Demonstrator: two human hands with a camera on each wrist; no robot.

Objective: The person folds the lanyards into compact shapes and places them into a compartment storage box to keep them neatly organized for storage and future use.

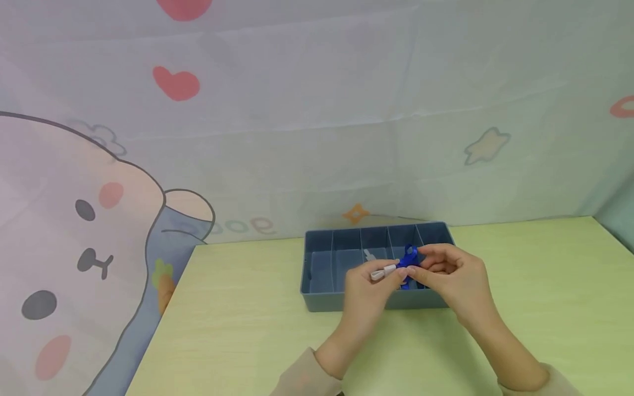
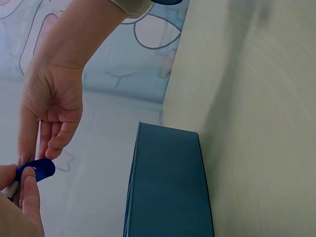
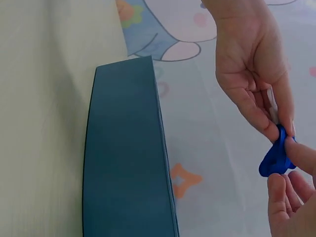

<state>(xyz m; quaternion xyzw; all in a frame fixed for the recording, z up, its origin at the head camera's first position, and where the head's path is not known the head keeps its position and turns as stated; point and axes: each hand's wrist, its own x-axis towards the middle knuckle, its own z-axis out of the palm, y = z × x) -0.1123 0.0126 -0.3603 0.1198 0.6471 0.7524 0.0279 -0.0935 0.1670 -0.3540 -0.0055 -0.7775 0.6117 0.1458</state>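
Observation:
A glossy blue ribbon-like strap, bunched into loops, is held up over the front of a blue-grey divided tray. My left hand pinches it between thumb and fingers, with a white looped end piece sticking out over that hand. From the other side my right hand grips the strap, thumb on the near face and fingertips by the upper loop. Both wrist views show the blue strap between the two hands, partly covered by fingers.
The tray stands on a pale wooden table, split by thin dividers into several compartments. A light grey flat piece shows in a middle compartment. Close behind hangs a printed cloth with hearts and a large cartoon animal.

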